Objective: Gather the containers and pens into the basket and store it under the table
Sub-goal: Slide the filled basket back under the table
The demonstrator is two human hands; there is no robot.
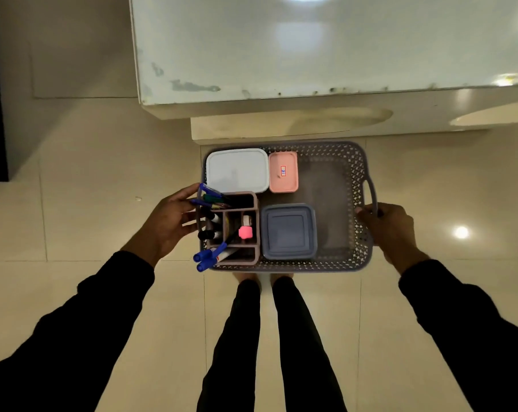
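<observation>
Two legs in dark trousers stand on the shiny tiled floor (103, 203). Just past them is the grey basket (345, 248). The left hand (168, 224) curls round the basket's left end, beside the pen holder (245, 257). The right hand (391, 230) grips the handle on the right end. Inside, the holder of pens (205, 258) sits at the left, touching a grey-blue container (289, 231). Farther back lie a white container (237, 171) and a pink container (283, 172), side by side. Beyond the basket is the white tabletop (326, 43).
</observation>
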